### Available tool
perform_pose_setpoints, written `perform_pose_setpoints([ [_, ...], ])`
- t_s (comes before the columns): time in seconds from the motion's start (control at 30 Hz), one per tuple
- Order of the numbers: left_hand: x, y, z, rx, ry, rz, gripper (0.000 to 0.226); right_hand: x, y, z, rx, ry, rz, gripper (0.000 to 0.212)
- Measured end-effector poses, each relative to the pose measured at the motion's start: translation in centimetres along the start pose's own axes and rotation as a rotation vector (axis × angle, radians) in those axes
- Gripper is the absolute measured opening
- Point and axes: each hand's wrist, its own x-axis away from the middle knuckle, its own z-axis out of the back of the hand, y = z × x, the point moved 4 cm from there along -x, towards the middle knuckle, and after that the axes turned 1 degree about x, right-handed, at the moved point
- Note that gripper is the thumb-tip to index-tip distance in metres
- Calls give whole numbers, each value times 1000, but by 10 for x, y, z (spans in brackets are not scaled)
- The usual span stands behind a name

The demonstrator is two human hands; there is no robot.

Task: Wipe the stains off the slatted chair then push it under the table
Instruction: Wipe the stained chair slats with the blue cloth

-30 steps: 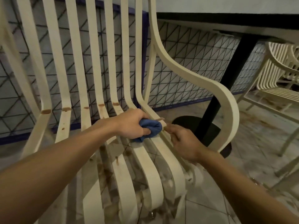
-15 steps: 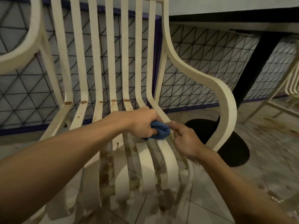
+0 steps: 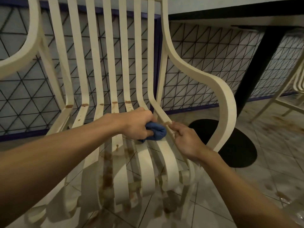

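A cream slatted chair [image 3: 108, 63] fills the view, its seat slats marked with brown stains [image 3: 107, 165] and spots along the bend. My left hand [image 3: 134, 124] grips a bunched blue cloth [image 3: 156, 133] and presses it on the seat slats near the right side, just below the backrest bend. My right hand [image 3: 184, 139] pinches the rightmost seat slat, touching the cloth's edge. The table [image 3: 230, 12] stands behind the chair at the upper right, on a black post [image 3: 256, 68] with a round black base [image 3: 236, 143].
A second cream chair [image 3: 296, 83] shows at the right edge. A tiled wall with dark triangle lines [image 3: 197, 71] runs behind. The floor tiles [image 3: 271, 178] are wet and stained with brown patches.
The view has shifted left and closer, bringing the chair's left armrest into sight. Both hands stay on the right seat slats, the cloth shifting only slightly.
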Motion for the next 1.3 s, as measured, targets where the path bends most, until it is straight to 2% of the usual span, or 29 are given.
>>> perform_pose_setpoints([
  [0.1,-1,-1,-2,9,-11,0,12,0,0,0,5,0,-2,44],
  [0.27,14,33,-7,42,-193,-153,8,1,-1,3,10,-36,15,46],
  [0.33,12,33,-5,44,-166,-157,7,1,0,2,0,-29,5,45],
  [0.47,-7,6,1,-28,-13,-11,10,0,3,-2,-31,-11,-22,46],
  [0.57,-14,-1,3,-54,11,47,10,0,4,-2,-22,-6,-35,46],
  [0.9,7,37,-3,17,-146,-156,3,3,-2,3,-5,-49,16,48],
  [1.1,12,15,-3,151,-59,-120,9,3,-2,2,-41,-34,-37,44],
  [1.3,21,-33,20,346,148,21,4,-18,-16,3,-34,17,-18,33],
])
